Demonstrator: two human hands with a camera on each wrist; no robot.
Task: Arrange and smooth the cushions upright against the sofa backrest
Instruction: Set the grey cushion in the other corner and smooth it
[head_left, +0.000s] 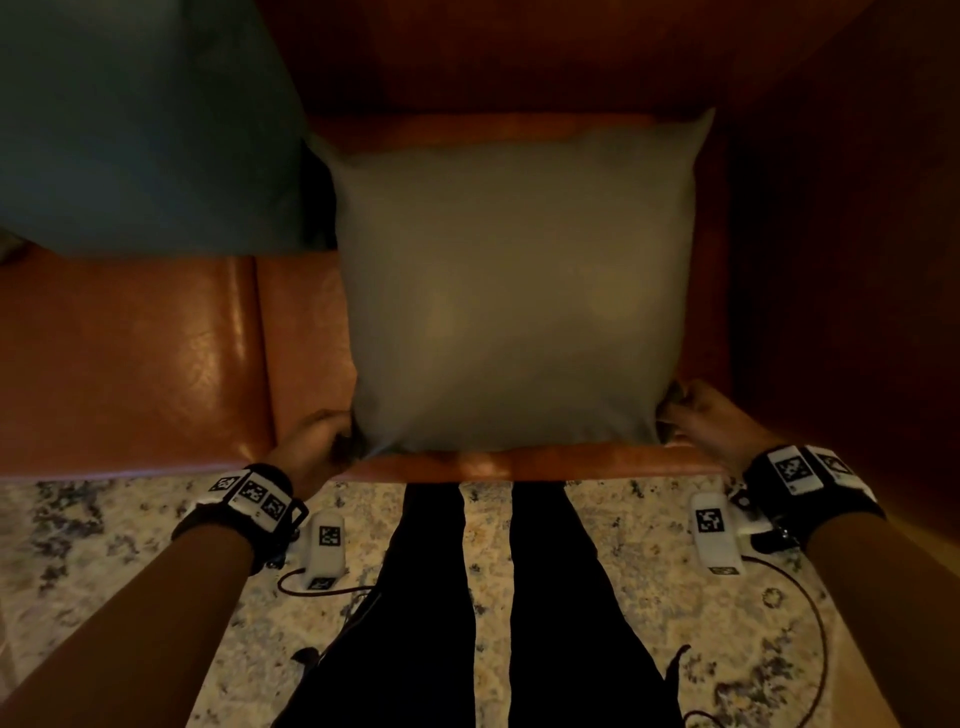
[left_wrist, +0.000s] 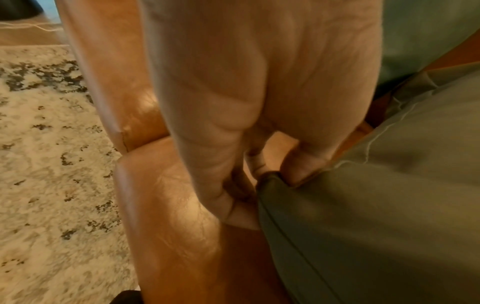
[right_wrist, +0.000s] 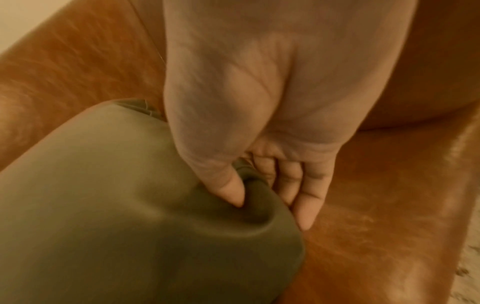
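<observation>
While both hands pinch its near corners, the grey-green cushion (head_left: 514, 291) lies flat on the sofa seat (head_left: 156, 364), not upright yet. Nearest to me: patterned rug (head_left: 104, 545) in front of the seat, person's dark-trousered legs (head_left: 431, 597) standing on it. Left hand (head_left: 311, 441) at cushion's near-left corner, thumb and curled fingers (left_wrist: 298, 164) nipping the corner fabric, so that grip is closed on the cushion. Right hand (head_left: 711, 415) at near-right corner, thumb pressed into a fold, fingers (right_wrist: 306, 195) tucked under the edge; grip closed on the cushion too. Cushion body spans from the seat's front edge back to the backrest (head_left: 493, 57), far corners touching or nearly touching it, can't tell which. Beyond and left of the cushion, a teal cushion (head_left: 140, 119) already leans against the backrest. Step in hand, my read: positioning second cushion. Next move probably calls for lifting the near edge, tipping it up against the backrest beside the teal one, then smoothing the face.
</observation>
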